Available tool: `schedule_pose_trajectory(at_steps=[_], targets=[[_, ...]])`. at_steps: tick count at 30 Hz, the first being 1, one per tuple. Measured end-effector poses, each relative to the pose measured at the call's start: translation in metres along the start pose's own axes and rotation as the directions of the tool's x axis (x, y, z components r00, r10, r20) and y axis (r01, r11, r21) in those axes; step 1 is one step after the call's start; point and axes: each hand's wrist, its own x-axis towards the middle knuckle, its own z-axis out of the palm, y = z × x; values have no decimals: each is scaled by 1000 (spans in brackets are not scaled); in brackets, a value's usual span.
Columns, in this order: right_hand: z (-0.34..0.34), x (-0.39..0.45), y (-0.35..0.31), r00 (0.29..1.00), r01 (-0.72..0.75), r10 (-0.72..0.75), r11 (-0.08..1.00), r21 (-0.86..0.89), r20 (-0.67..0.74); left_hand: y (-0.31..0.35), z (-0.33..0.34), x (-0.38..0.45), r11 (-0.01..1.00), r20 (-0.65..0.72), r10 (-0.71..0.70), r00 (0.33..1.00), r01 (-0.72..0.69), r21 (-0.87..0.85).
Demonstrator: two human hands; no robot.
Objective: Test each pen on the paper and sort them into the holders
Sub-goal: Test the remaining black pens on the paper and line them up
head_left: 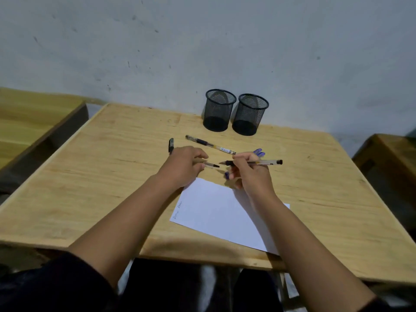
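Head view: right hand (249, 174) gripped uncapped pen (252, 163), left hand (183, 166) pinched cap (211, 165); testing on paper (216, 210) likely next.

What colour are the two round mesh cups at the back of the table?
Both round metal mesh pen holders are black, seen clearly in the head view.

You are seated at a light wooden table (90, 181) with visible grain, pushed against a pale grey wall (202, 41). The wall carries scattered dark scuffs and specks. To your left stands a second wooden table (29, 122), separated from yours by a gap. A darker wooden piece of furniture (391, 158) stands at the right edge of view.
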Motion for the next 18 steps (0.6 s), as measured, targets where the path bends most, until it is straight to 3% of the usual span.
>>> schedule_pose_trajectory(at_steps=[6,11,18], targets=[[-10,5,-2,998,41,-48,988,-148,-43,5,7,13,998,39,37,999,-39,52],[-11,5,-7,996,76,-81,991,-109,-42,12,2,6,986,-41,0,999,-7,-168],[-7,1,-17,994,104,-104,995,6,38,21,-6,-5,956,-126,77,989,-109,-272]])
